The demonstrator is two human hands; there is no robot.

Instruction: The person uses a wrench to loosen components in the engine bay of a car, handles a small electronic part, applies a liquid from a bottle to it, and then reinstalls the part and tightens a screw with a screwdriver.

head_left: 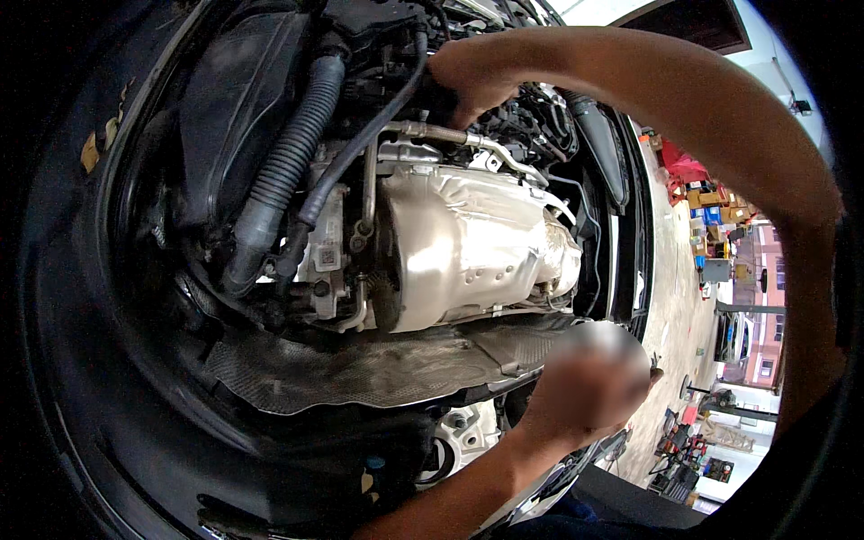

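Observation:
My right hand (472, 76) reaches in from the right over the top of an engine bay. Its thumb points down beside dark hoses and a metal pipe (432, 132), and the other fingers are hidden among the engine parts. My left hand (585, 391) is at the lower right, by the near edge of a dimpled grey heat shield (360, 364). A blurred patch covers its fingers, and a whitish shape shows there, so its grip cannot be made out. Between the hands lies a large silver exhaust canister (477, 247).
A ribbed black hose (292, 162) and a thinner rubber hose (364, 139) run down the left side. Black plastic covers (238, 108) border the bay. At the right, a workshop floor (666, 288) holds boxes (711, 198) and tools.

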